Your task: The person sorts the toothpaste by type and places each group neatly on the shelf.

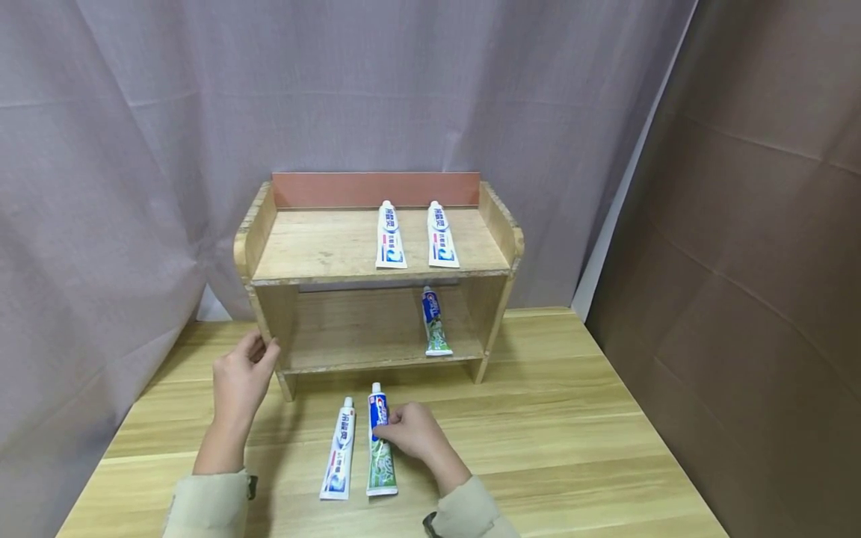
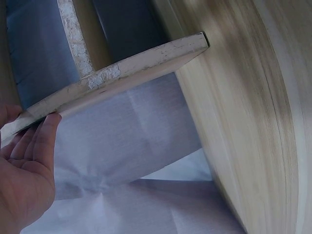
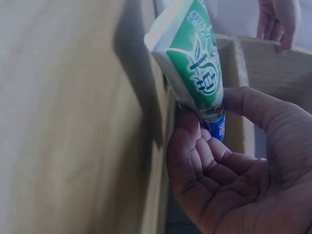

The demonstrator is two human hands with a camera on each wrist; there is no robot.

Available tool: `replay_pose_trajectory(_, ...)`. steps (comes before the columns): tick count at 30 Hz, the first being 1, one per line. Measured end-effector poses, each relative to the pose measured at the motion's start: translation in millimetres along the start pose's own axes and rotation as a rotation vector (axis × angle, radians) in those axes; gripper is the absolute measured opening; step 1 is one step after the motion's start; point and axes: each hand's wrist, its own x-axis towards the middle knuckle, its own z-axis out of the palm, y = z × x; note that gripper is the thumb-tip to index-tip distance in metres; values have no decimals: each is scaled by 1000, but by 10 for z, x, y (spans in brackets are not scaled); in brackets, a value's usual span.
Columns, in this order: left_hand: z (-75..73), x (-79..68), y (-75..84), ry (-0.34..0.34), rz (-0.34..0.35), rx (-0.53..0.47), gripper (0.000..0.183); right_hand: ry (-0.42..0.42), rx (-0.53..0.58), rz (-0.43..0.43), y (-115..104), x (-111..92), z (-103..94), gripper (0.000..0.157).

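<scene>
My right hand (image 1: 418, 432) pinches a blue-and-green toothpaste tube (image 1: 382, 467) between thumb and fingers near its middle, cap toward the shelf. In the right wrist view the green, flat end of that tube (image 3: 197, 61) points up past the fingers, and its shadow falls on the table. To its left lies a white toothpaste tube (image 1: 338, 452) on the table. My left hand (image 1: 244, 377) grips the left side panel of a small two-tier wooden shelf (image 1: 296, 281). In the left wrist view, the thumb and fingers of that hand (image 2: 29, 170) stand on either side of the panel (image 2: 141, 61).
Two white toothpaste tubes, one left (image 1: 389, 237) and one right (image 1: 441, 237), lie on the top tier. Another blue-and-green tube (image 1: 436, 325) lies at the right of the lower tier. Grey curtain (image 1: 350, 90) hangs behind; a brown cloth (image 1: 733, 261) borders the table (image 1: 572, 456) on the right.
</scene>
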Motion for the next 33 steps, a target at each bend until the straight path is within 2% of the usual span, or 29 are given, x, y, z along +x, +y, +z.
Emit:
replay_pose_trajectory(9,-6,6,7,-3,-2,9,24,-12,59,-5,-93,-29,-114,34)
replay_pose_trajectory(18,-4,-10,-1,-2,1,15,23,-9,54,-24,-82,-52,-113,32)
replay_pose_trajectory(28,3,2,-5,9,30,8,22,-5,60,-12,-169,-79,-225,27)
replay_pose_trajectory(33,-2,-1,-3,12,32,11,22,1,63,-34,-213,-84,-261,26)
